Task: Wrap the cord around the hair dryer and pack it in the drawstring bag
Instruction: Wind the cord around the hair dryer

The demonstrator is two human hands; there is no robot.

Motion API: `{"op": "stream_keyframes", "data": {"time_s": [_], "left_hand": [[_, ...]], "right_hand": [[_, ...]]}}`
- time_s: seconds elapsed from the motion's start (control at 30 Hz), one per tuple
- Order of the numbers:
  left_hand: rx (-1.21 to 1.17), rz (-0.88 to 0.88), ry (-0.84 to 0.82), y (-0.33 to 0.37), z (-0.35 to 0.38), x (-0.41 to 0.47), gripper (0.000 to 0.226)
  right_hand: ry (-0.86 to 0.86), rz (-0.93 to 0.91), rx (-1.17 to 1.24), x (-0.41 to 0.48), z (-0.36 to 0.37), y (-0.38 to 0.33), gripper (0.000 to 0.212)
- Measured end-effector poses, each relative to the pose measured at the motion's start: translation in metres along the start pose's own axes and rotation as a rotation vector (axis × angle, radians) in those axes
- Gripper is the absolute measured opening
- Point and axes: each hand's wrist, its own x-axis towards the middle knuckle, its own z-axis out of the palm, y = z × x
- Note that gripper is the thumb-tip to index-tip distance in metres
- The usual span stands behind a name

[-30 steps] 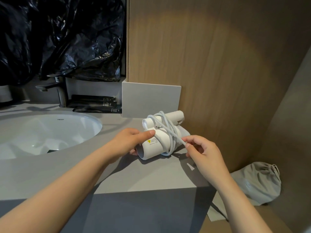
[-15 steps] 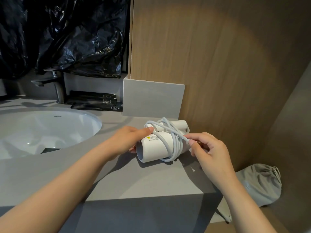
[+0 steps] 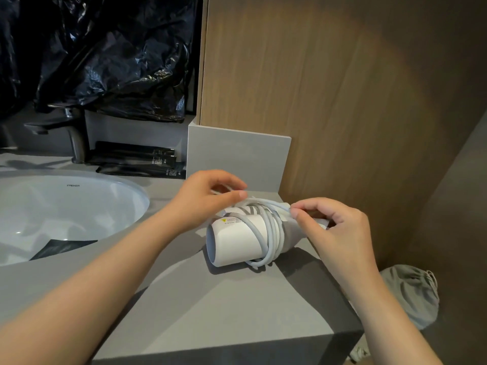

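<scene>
**A:** What takes up the most room?

**B:** The wood-grain wall panel (image 3: 342, 101) across the right, then the grey countertop (image 3: 210, 312) below it. Crumpled black plastic sheeting (image 3: 105, 61) fills the upper left, above a white oval sink (image 3: 66, 206) set into the counter.

**A:** And behind the counter?

**B:** 1 grey upstand tile (image 3: 237, 159) leans flat against the panel. Left of it stands a dark faucet (image 3: 71, 130), with a few black sachets (image 3: 137, 162) lying beside its base.

**A:** Where is the drawstring bag?

**B:** The grey drawstring bag (image 3: 411, 293) sits low at the right, past the counter's end and below its top, well apart from both hands.

**A:** The hair dryer?

**B:** The white hair dryer (image 3: 234, 241) lies on its side on the counter near the tile, barrel mouth facing left. The white cord (image 3: 271, 233) circles the barrel in several loops, 1 loop sagging onto the counter.

**A:** The 2 hands?

**B:** The left hand (image 3: 203, 198) is curled over the dryer's top, thumb pressing cord strands against its fingers. The right hand (image 3: 334, 227) pinches the cord between thumb and forefinger at the dryer's right end, its other fingers bent.
</scene>
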Motion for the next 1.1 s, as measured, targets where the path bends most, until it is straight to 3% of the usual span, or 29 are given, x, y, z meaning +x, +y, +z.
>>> {"op": "stream_keyframes", "data": {"time_s": [0.13, 0.3, 0.4, 0.47, 0.57, 0.7, 0.8, 1.1], "left_hand": [[-0.047, 0.177, -0.079, 0.006, 0.011, 0.005, 0.015], [-0.12, 0.163, -0.007, -0.002, 0.017, 0.006, 0.01], [-0.157, 0.121, 0.078, -0.008, 0.006, 0.008, 0.012], [-0.186, 0.067, 0.089, -0.015, -0.004, 0.009, 0.011], [-0.305, -0.042, 0.105, -0.021, -0.013, 0.009, 0.017], [-0.336, -0.118, 0.104, -0.026, -0.016, 0.011, 0.027], [-0.328, -0.139, 0.066, -0.028, -0.018, 0.011, 0.027], [-0.17, -0.145, -0.057, -0.032, -0.023, 0.008, 0.01]], "right_hand": [[-0.061, -0.044, 0.058, 0.013, 0.004, -0.004, 0.013], [-0.053, 0.04, 0.255, 0.026, 0.009, -0.006, 0.01], [-0.065, 0.162, 0.35, 0.03, 0.013, -0.002, 0.033], [-0.11, 0.216, 0.242, 0.033, 0.016, 0.002, 0.034], [-0.237, 0.277, 0.022, 0.035, 0.023, 0.003, 0.013], [-0.362, 0.35, -0.158, 0.039, 0.032, -0.009, 0.035], [-0.432, 0.357, -0.26, 0.042, 0.035, -0.018, 0.036], [-0.448, 0.57, 0.052, 0.038, 0.029, -0.013, 0.023]]}}
